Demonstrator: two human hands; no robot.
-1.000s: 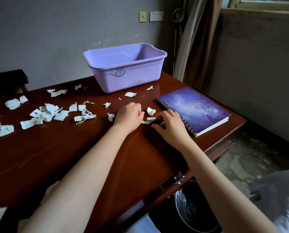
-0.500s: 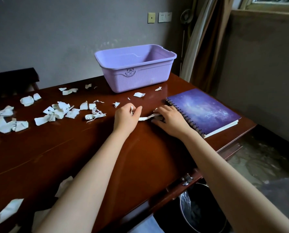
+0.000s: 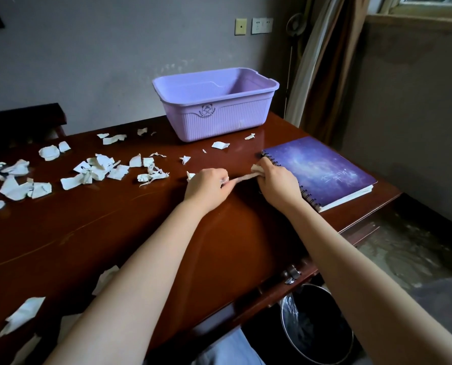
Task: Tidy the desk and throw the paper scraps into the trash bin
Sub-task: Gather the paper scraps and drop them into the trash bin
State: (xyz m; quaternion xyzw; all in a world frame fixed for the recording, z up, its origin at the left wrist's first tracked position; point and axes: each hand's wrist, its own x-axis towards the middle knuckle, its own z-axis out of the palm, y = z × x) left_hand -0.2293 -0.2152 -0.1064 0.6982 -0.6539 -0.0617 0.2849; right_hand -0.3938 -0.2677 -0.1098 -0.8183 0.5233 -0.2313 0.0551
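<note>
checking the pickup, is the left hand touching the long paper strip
Touching. The head view shows the left hand pinching one end of the long paper strip.

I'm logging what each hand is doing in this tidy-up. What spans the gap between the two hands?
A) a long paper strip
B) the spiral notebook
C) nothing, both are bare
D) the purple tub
A: a twisted paper strip runs from the left hand to the right hand, each with a grip on one end, just left of the notebook.
</note>
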